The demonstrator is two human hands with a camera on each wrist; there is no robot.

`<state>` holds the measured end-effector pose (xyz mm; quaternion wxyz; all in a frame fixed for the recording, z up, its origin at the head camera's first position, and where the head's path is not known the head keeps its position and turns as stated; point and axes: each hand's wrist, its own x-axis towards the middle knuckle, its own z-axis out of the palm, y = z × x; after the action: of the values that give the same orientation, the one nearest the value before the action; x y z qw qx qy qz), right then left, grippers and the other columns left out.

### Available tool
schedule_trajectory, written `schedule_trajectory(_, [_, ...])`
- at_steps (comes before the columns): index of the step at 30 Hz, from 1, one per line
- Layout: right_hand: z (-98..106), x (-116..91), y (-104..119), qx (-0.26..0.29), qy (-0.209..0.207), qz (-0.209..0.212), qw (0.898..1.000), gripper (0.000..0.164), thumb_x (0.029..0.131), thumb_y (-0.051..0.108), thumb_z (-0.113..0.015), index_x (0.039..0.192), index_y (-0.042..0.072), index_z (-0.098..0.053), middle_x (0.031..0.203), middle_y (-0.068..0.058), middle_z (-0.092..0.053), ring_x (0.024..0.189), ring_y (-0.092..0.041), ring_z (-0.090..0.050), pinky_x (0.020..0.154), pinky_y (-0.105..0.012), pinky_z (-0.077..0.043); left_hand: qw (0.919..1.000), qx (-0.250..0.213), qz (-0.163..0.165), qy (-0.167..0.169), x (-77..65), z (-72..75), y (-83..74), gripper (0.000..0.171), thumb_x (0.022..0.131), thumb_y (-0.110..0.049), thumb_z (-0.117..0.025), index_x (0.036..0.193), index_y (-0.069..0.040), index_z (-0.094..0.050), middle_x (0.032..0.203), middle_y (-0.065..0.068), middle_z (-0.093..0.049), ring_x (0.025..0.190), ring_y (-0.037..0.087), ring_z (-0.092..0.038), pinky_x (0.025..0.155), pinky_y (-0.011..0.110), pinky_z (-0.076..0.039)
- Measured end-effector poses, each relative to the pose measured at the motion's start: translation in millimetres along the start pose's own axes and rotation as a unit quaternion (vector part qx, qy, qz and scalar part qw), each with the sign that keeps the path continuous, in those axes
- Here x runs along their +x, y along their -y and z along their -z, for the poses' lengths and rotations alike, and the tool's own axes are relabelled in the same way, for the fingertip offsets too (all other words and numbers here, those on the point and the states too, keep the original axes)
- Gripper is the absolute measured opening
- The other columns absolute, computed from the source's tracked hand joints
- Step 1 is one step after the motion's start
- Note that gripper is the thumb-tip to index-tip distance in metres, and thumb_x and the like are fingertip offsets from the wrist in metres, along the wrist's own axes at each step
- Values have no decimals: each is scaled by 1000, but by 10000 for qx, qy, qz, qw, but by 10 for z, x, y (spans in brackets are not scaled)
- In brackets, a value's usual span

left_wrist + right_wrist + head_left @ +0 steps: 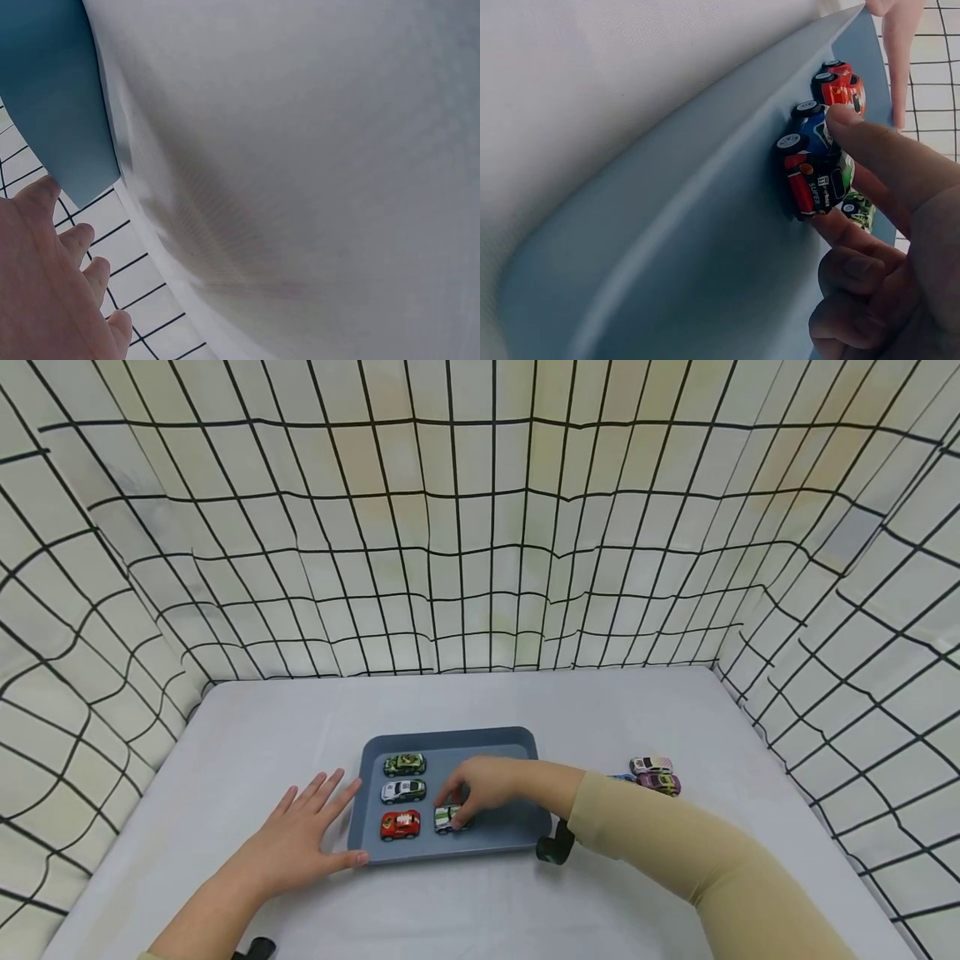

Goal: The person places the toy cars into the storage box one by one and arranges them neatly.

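My right hand (pixel 483 785) pinches a toy car (pixel 446 818) between thumb and fingers, low inside the blue-grey tray (pixel 491 843). From the head, this car looks white with green stripes; the right wrist view shows the car's (pixel 817 184) black, red and blue side. A red toy car (pixel 400 825) stands just left of it. Behind the red one, in a column, are a white-and-dark toy car (pixel 403 791) and a green camouflage toy car (pixel 405 764). Beside the tray's left edge, my left hand (pixel 303 827) lies with its fingers spread, holding nothing.
To the right of the tray, a pale pink-and-white toy car (pixel 651 765) and a purple-and-yellow one (pixel 660 784) sit close together, with a blue car (pixel 622 777) partly hidden by the right arm. White cloth (pixel 277 718) covers the table, and black-gridded curtains (pixel 465 527) surround it.
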<state>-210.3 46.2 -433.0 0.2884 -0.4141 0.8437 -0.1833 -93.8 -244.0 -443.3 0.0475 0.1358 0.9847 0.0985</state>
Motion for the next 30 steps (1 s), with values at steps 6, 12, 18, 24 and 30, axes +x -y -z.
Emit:
schedule_trajectory(6, [6,-9,-16,-29,-58,48,10000,43,85,35,-80,125,26,-70,103,11,-64,94,-7,-57,80,-22,-48,10000,21,16,4,4,-8,6,106,73,-80,-62,155,-16,-37,159,19,-28,146,44,-22,114,68,-15])
schedule_trajectory(12, [93,-42,-15,68,-223,-18,9997,45,85,38,-79,128,30,-68,108,10,-63,103,-11,-58,83,-26,-49,10000,51,-3,-4,7,-19,19,107,73,-81,-62,154,-16,-37,159,19,-28,146,44,-22,114,68,-15])
schedule_trajectory(18, [184,-98,-43,140,-376,49,9992,46,85,40,-79,128,30,-68,106,8,-64,100,-14,-58,79,-27,-48,10000,47,-12,-16,19,-15,32,106,74,-80,-61,155,-16,-36,159,19,-28,146,45,-22,114,68,-14])
schedule_trajectory(24, [259,-189,-92,229,-561,58,9981,46,85,38,-79,129,28,-68,105,6,-63,85,-10,-56,70,-26,-48,9999,-38,-41,-96,14,-32,32,105,74,-77,-65,154,-15,-37,159,20,-29,145,45,-23,114,68,-14])
schedule_trajectory(30, [354,-330,-167,326,-788,27,9964,45,85,35,-80,128,26,-69,110,-2,-66,71,-14,-53,62,-27,-47,10000,8,7,-56,8,-27,16,107,73,-81,-61,154,-16,-37,159,20,-29,145,45,-22,114,68,-15])
